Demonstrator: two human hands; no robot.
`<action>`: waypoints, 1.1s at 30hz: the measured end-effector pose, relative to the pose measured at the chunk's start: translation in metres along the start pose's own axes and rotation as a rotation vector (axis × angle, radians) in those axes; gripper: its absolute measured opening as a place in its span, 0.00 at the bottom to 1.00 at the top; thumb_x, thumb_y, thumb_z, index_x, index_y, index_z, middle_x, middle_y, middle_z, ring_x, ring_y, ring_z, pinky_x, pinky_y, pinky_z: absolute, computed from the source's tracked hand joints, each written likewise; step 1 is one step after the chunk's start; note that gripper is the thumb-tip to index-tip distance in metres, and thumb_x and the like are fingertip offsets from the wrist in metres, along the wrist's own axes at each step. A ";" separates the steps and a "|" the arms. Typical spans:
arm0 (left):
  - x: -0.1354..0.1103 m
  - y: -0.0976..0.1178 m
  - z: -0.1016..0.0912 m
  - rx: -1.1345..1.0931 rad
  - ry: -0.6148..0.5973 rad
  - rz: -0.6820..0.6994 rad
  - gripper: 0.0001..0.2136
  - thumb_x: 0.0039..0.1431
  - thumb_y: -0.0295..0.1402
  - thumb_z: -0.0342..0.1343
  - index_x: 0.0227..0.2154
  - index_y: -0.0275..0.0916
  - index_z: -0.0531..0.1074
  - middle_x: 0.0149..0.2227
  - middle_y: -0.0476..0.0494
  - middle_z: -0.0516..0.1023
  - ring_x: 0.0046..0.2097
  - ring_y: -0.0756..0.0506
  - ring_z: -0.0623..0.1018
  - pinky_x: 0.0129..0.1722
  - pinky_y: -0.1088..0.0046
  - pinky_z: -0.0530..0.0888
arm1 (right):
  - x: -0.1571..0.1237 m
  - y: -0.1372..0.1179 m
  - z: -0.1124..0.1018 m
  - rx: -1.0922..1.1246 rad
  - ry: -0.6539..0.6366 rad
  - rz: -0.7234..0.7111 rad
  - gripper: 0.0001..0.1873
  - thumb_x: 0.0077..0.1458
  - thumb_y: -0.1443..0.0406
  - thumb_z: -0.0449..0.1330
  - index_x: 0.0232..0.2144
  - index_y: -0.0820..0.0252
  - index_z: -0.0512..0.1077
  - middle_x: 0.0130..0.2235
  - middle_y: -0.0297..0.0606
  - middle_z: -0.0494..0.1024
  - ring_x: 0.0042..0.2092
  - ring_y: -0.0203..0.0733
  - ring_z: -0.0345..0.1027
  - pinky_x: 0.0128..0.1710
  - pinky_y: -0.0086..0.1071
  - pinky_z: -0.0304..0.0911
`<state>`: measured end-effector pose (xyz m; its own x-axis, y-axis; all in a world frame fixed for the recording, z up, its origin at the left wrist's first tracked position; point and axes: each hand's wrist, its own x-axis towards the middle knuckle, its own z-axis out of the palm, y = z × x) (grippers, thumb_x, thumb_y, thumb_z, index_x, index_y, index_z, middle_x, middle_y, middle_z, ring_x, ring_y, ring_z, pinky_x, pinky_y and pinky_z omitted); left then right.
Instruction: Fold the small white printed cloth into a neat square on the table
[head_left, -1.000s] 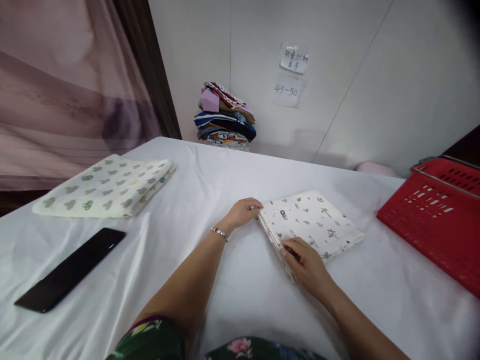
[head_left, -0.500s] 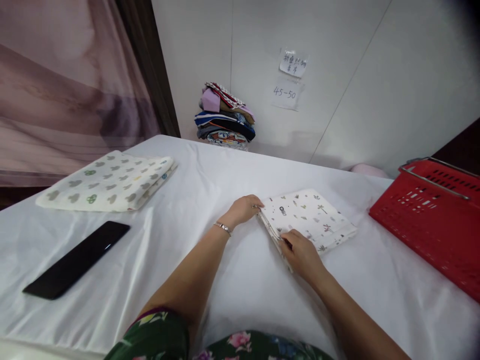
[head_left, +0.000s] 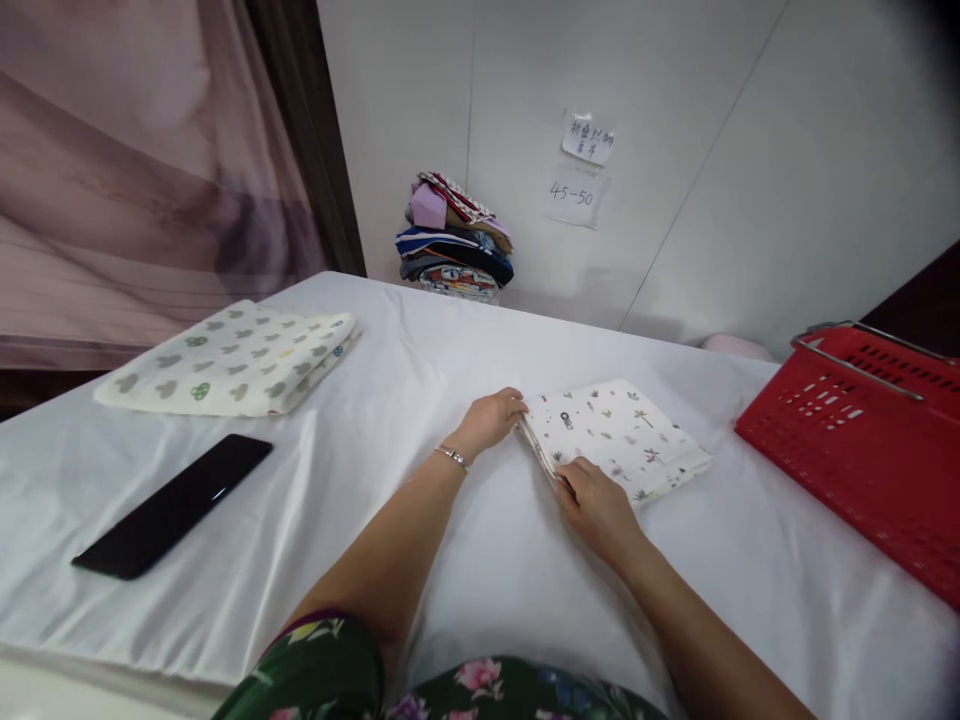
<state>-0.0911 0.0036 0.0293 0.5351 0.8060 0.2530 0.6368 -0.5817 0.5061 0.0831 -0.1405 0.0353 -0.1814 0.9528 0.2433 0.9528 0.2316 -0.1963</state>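
A folded white cloth [head_left: 615, 430] printed with small plants and palm trees lies on the white-covered table [head_left: 480, 560] before me. My left hand [head_left: 491, 415] pinches its far left corner between thumb and fingers. At the near left edge, my right hand [head_left: 598, 505] has its fingers curled closed on the folded layers. Part of that near corner is hidden beneath the right hand. Further left rests a second folded cloth [head_left: 232, 358], white with grey and green cloud-like or tree-like prints, apart from both hands.
A long black flat object [head_left: 176, 505] lies at the left of the table. On the right stands a red plastic basket [head_left: 862, 440] with metal handles. Behind the far edge rises a stack of folded fabrics [head_left: 457, 240], near two paper notes [head_left: 577, 190] on the wall.
The cloth's near left corner, which stuck out below my right hand, is now drawn in at that hand. My left hand keeps its corner. The whole view has shifted slightly.
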 end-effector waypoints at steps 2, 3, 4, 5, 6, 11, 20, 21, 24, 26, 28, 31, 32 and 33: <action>0.000 0.000 0.000 -0.025 0.008 0.007 0.13 0.58 0.30 0.45 0.39 0.46 0.75 0.49 0.52 0.71 0.42 0.48 0.74 0.43 0.75 0.68 | -0.001 -0.001 0.001 -0.020 -0.012 0.009 0.07 0.56 0.65 0.50 0.34 0.57 0.67 0.35 0.36 0.70 0.37 0.39 0.64 0.30 0.28 0.54; 0.000 0.000 0.000 -0.037 0.011 0.003 0.13 0.58 0.30 0.45 0.38 0.46 0.75 0.48 0.52 0.71 0.42 0.48 0.74 0.44 0.75 0.68 | -0.002 -0.001 0.001 -0.028 -0.018 0.012 0.07 0.55 0.64 0.51 0.35 0.57 0.67 0.35 0.37 0.70 0.38 0.40 0.64 0.30 0.29 0.54; 0.000 -0.001 -0.001 -0.048 0.012 -0.004 0.13 0.57 0.30 0.46 0.38 0.46 0.75 0.48 0.52 0.71 0.42 0.48 0.73 0.44 0.75 0.67 | -0.002 -0.001 0.001 -0.037 -0.025 0.015 0.08 0.54 0.63 0.52 0.36 0.57 0.67 0.36 0.38 0.70 0.38 0.41 0.64 0.30 0.29 0.54; 0.000 -0.001 -0.001 -0.057 0.011 -0.008 0.13 0.57 0.30 0.46 0.38 0.46 0.75 0.48 0.52 0.72 0.42 0.48 0.73 0.44 0.75 0.67 | -0.002 -0.001 0.001 -0.046 -0.032 0.017 0.08 0.54 0.63 0.53 0.37 0.57 0.67 0.36 0.38 0.69 0.39 0.41 0.63 0.30 0.29 0.54; 0.000 -0.001 -0.002 -0.063 0.009 -0.008 0.13 0.56 0.29 0.46 0.38 0.46 0.75 0.47 0.52 0.72 0.42 0.49 0.73 0.44 0.75 0.67 | -0.003 -0.001 0.001 -0.052 -0.039 0.019 0.08 0.54 0.64 0.53 0.37 0.57 0.67 0.37 0.38 0.69 0.39 0.41 0.63 0.30 0.29 0.54; -0.001 -0.006 -0.002 -0.060 0.041 0.038 0.13 0.57 0.29 0.46 0.38 0.46 0.75 0.46 0.51 0.72 0.41 0.49 0.74 0.43 0.75 0.67 | -0.002 -0.002 0.001 -0.052 -0.052 0.032 0.08 0.56 0.67 0.49 0.37 0.56 0.67 0.36 0.38 0.69 0.38 0.40 0.64 0.27 0.28 0.52; -0.005 -0.007 0.002 -0.116 -0.007 -0.022 0.17 0.51 0.26 0.50 0.42 0.47 0.73 0.49 0.53 0.70 0.43 0.48 0.73 0.47 0.75 0.68 | -0.001 0.000 0.003 -0.040 -0.034 0.037 0.09 0.57 0.68 0.47 0.36 0.57 0.67 0.35 0.37 0.69 0.36 0.39 0.64 0.27 0.28 0.52; -0.006 -0.007 0.002 -0.117 -0.020 -0.031 0.18 0.50 0.26 0.50 0.43 0.48 0.73 0.51 0.53 0.69 0.44 0.48 0.73 0.48 0.75 0.67 | -0.001 0.000 0.003 -0.039 -0.034 0.038 0.09 0.57 0.68 0.47 0.36 0.57 0.67 0.35 0.37 0.69 0.36 0.39 0.64 0.27 0.28 0.52; -0.006 -0.007 0.004 -0.146 -0.048 -0.047 0.18 0.51 0.28 0.51 0.45 0.49 0.72 0.54 0.54 0.66 0.45 0.48 0.73 0.50 0.74 0.67 | -0.002 0.000 0.001 -0.035 -0.042 0.041 0.09 0.57 0.67 0.48 0.36 0.57 0.67 0.36 0.38 0.69 0.37 0.40 0.64 0.27 0.29 0.53; -0.005 -0.008 0.005 -0.172 -0.047 -0.058 0.15 0.53 0.30 0.52 0.44 0.49 0.73 0.54 0.54 0.67 0.46 0.48 0.73 0.51 0.74 0.66 | -0.003 -0.002 -0.001 -0.040 -0.060 0.024 0.07 0.55 0.65 0.51 0.37 0.57 0.67 0.37 0.39 0.69 0.38 0.42 0.64 0.30 0.30 0.55; -0.004 -0.010 0.008 -0.178 -0.029 -0.064 0.14 0.54 0.32 0.51 0.42 0.48 0.74 0.53 0.54 0.69 0.48 0.48 0.72 0.52 0.74 0.64 | -0.006 -0.004 -0.002 -0.060 -0.071 -0.004 0.12 0.51 0.64 0.55 0.40 0.58 0.66 0.39 0.41 0.70 0.40 0.44 0.63 0.34 0.33 0.57; -0.004 -0.012 0.010 -0.178 -0.003 -0.057 0.13 0.55 0.31 0.50 0.42 0.47 0.74 0.52 0.53 0.69 0.51 0.48 0.70 0.54 0.74 0.63 | -0.017 -0.008 0.003 -0.114 -0.038 -0.044 0.23 0.48 0.69 0.56 0.49 0.60 0.63 0.44 0.44 0.69 0.43 0.48 0.61 0.39 0.38 0.58; -0.004 -0.013 0.010 -0.181 -0.001 -0.051 0.13 0.55 0.31 0.50 0.42 0.47 0.74 0.53 0.53 0.69 0.51 0.48 0.70 0.54 0.73 0.63 | -0.022 -0.009 0.006 -0.133 -0.015 -0.063 0.26 0.48 0.71 0.54 0.51 0.60 0.61 0.45 0.45 0.69 0.44 0.48 0.61 0.40 0.39 0.58; -0.004 -0.014 0.010 -0.187 -0.001 -0.043 0.13 0.55 0.30 0.50 0.42 0.47 0.74 0.53 0.52 0.69 0.51 0.48 0.70 0.53 0.73 0.63 | -0.027 -0.008 0.010 -0.148 0.011 -0.088 0.27 0.48 0.74 0.52 0.53 0.61 0.60 0.47 0.46 0.68 0.45 0.48 0.61 0.41 0.40 0.57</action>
<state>-0.0968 0.0069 0.0131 0.5103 0.8295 0.2272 0.5448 -0.5162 0.6608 0.0783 -0.1663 0.0206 -0.2641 0.9276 0.2644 0.9589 0.2820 -0.0316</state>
